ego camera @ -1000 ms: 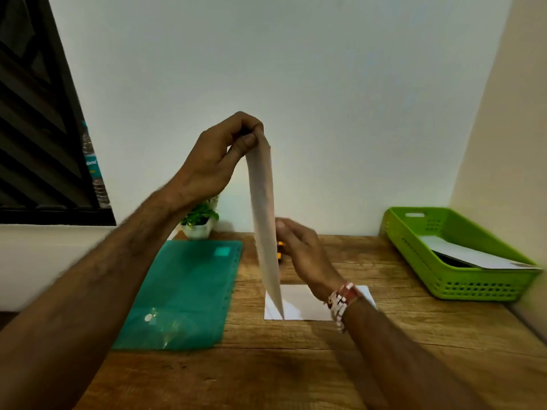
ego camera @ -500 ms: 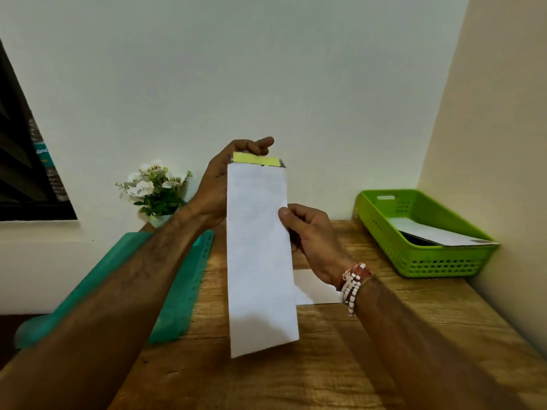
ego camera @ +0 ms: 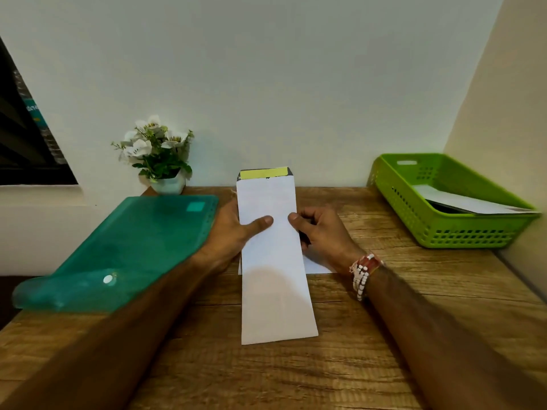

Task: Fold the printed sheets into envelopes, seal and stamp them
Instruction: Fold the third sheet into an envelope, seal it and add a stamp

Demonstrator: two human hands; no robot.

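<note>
While the left hand (ego camera: 232,233) at 9 o'clock and right hand (ego camera: 322,232) at 3 pinch the envelope (ego camera: 275,276) above the tabletop (ego camera: 384,327), hold its flap (ego camera: 265,173) at 12 open, then feed the sheet (ego camera: 318,266) in squarely.

The envelope (ego camera: 273,261) is plain white with a yellow strip (ego camera: 263,173) at its top, the folder (ego camera: 133,247) translucent teal, the basket (ego camera: 461,232) lime green with slotted walls, the table (ego camera: 296,374) brown wood grain, the flowers (ego camera: 148,137) white over green leaves in a white pot (ego camera: 168,184), the bracelet (ego camera: 362,273) white and red beads.
</note>
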